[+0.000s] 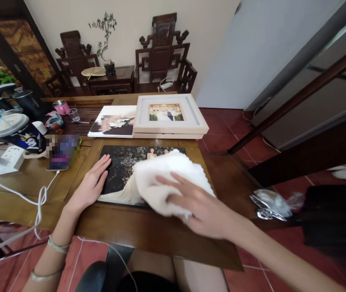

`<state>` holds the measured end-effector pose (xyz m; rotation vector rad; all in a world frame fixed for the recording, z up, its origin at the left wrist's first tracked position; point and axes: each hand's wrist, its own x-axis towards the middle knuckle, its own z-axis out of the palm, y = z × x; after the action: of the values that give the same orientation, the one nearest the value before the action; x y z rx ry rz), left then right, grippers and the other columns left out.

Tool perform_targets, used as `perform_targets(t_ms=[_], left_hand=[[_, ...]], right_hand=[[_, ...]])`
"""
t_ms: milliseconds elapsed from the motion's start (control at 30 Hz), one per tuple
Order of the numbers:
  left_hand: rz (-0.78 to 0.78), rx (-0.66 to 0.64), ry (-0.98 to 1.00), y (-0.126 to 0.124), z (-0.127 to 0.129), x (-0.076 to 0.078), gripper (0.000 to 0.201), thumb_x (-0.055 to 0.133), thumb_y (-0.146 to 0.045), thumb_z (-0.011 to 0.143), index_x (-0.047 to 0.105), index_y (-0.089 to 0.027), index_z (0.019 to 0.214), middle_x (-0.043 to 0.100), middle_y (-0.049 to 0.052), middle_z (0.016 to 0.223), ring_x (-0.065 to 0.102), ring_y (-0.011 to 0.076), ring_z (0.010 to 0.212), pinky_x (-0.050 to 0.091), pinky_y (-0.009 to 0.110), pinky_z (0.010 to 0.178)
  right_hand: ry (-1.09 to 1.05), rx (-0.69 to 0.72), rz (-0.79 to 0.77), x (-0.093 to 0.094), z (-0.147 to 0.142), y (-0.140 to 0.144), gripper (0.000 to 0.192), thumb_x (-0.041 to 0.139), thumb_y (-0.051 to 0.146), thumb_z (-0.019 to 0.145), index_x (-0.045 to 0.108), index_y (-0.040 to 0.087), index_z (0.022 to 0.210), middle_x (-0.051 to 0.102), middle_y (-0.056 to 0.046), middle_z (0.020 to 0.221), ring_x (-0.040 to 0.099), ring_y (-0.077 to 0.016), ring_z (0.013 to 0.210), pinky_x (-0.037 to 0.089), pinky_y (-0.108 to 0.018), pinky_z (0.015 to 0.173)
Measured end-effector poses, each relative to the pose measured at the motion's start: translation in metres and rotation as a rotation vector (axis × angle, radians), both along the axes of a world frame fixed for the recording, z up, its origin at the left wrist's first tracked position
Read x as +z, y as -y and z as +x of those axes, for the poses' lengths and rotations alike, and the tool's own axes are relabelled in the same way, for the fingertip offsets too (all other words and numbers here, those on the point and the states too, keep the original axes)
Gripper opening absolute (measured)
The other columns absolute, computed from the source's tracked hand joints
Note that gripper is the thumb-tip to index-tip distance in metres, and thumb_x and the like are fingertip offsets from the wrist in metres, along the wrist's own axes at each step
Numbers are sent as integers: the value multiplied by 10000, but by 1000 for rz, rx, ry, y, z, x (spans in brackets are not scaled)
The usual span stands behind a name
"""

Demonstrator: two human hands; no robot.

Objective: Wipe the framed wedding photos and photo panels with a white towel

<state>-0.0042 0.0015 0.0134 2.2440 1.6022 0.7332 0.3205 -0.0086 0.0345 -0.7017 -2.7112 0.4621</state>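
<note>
A dark wedding photo panel (118, 172) lies flat on the wooden table in front of me. My left hand (95, 180) rests along its left edge, fingers stretched out and lying flat, steadying contact with nothing gripped. Bunched over the panel's right half is a white cloth (173, 168), which hides much of the picture there. My right hand (197, 202) presses on this cloth with its fingers curled into it; the hand is slightly blurred.
Behind the panel are a light wooden picture frame (168, 132) and a white-edged photo print (114, 132). A lidded cup (26, 136), a phone (65, 152) and a white cable (40, 207) occupy the left side. A plastic-wrapped bundle (271, 205) lies at right.
</note>
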Motion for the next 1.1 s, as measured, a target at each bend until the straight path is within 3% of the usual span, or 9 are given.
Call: perform_targets(t_ms=[167, 267, 333, 433, 567, 667, 767, 967, 1100], left_hand=[[-1, -16, 13, 1, -1, 0, 487, 331, -376, 976, 435, -144, 1392, 358, 95, 1504, 286, 226, 1408, 217, 459, 1171], [1, -6, 18, 1, -1, 0, 490, 335, -372, 976, 449, -117, 1379, 369, 113, 1496, 290, 223, 1407, 216, 444, 1173], [5, -4, 21, 1, -1, 0, 486, 334, -375, 975, 455, -127, 1376, 379, 112, 1491, 295, 228, 1404, 222, 454, 1170], [7, -5, 21, 1, 0, -1, 481, 328, -374, 977, 453, -141, 1379, 378, 106, 1493, 292, 233, 1406, 229, 469, 1166], [-2, 4, 3, 1, 0, -2, 489, 327, -371, 976, 446, -125, 1382, 366, 115, 1498, 288, 232, 1408, 227, 459, 1168], [-3, 4, -6, 2, 0, -1, 492, 329, -372, 975, 440, -127, 1387, 358, 113, 1503, 286, 234, 1408, 230, 456, 1168], [-5, -5, -5, 2, -1, -1, 495, 327, -376, 975, 434, -134, 1393, 351, 110, 1507, 283, 241, 1409, 228, 462, 1168], [2, -15, 19, 2, -1, -1, 483, 323, -379, 976, 441, -160, 1390, 363, 96, 1502, 287, 240, 1407, 224, 486, 1165], [13, -8, 25, 3, -1, -1, 479, 327, -371, 976, 451, -145, 1380, 380, 102, 1492, 292, 223, 1406, 233, 460, 1167]], right_hand=[[4, -223, -1, 4, -18, -72, 379, 407, 82, 791, 628, 195, 1077, 631, -80, 1230, 439, -307, 1300, 355, -563, 1059], [-3, -266, 9, 2, -28, -79, 362, 397, 96, 822, 610, 159, 1108, 607, -121, 1258, 422, -333, 1307, 324, -599, 1060], [-4, -230, 27, 0, -31, -63, 393, 406, 60, 777, 601, 120, 1112, 569, -165, 1300, 338, -325, 1363, 236, -605, 1107], [-7, -166, -1, -3, -31, -17, 414, 439, 45, 695, 622, 101, 1062, 477, -214, 1388, 253, -327, 1399, 168, -610, 1126], [-1, 40, -58, -1, -30, 42, 419, 485, 71, 613, 654, 153, 987, 433, -152, 1446, 200, -340, 1413, 100, -645, 1120], [1, 107, -63, 2, -32, 50, 436, 509, 93, 611, 651, 166, 1017, 454, -139, 1434, 223, -342, 1406, 98, -639, 1122], [27, 75, -69, 3, -39, 24, 453, 515, 105, 651, 633, 159, 1085, 463, -149, 1424, 271, -329, 1392, 147, -617, 1124], [58, -126, 11, 5, -63, -66, 423, 440, 97, 790, 584, 133, 1186, 563, -151, 1321, 356, -308, 1351, 244, -575, 1104], [49, -205, 18, 8, -75, -81, 383, 380, 143, 868, 579, 122, 1194, 578, -155, 1299, 372, -317, 1333, 289, -571, 1073]])
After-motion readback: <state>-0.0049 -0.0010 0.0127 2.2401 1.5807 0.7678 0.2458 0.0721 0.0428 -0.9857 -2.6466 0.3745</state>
